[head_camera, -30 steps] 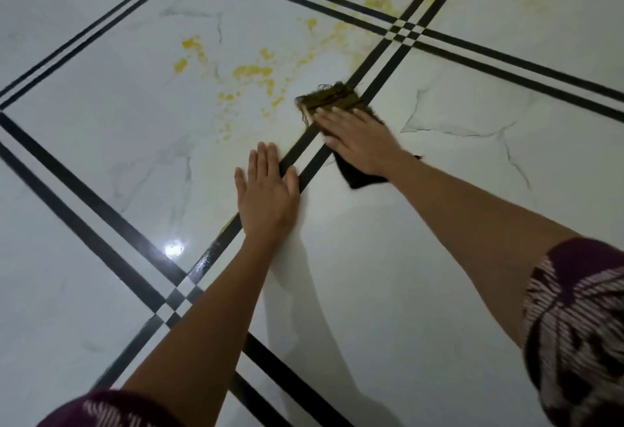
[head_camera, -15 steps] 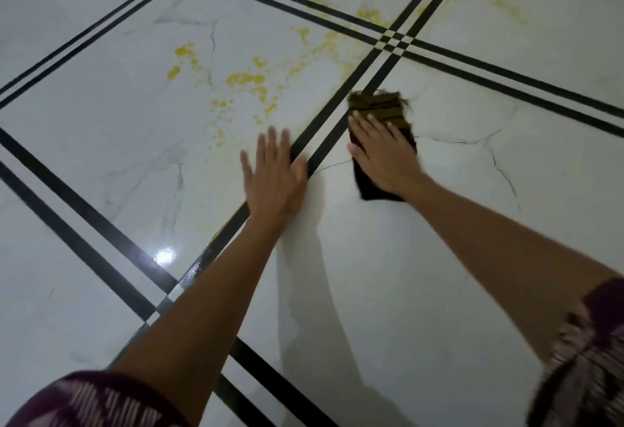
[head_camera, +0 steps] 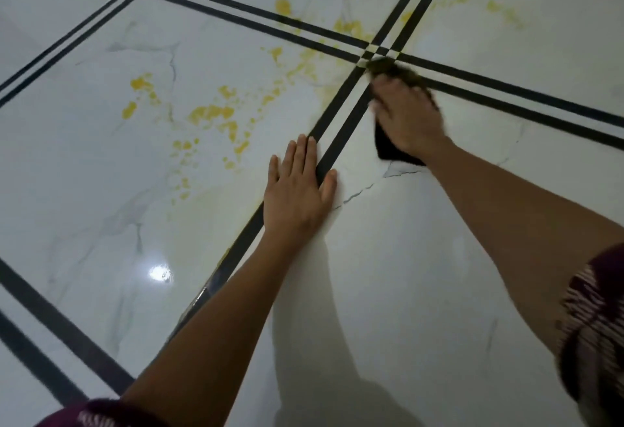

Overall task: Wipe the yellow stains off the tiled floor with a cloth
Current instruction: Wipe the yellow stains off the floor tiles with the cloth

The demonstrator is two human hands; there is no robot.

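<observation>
Where the black lines [head_camera: 341, 144] cross: dark cloth [head_camera: 386, 148] lies on the floor [head_camera: 405, 274], its far end blurred.
Right hand [head_camera: 410, 119]: flat on the cloth, fingers extended, pressing it down.
Left hand [head_camera: 297, 197]: fingers straight, palm on the floor, holding nothing.
Yellow stains [head_camera: 212, 112]: spattered over the tile left of the cloth, more beyond the crossing.

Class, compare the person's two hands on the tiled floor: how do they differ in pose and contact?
The left hand lies flat on bare white marbled tile; the right hand presses a dark cloth. The left hand looks sharp, the right hand blurred. Both palms face down.
</observation>
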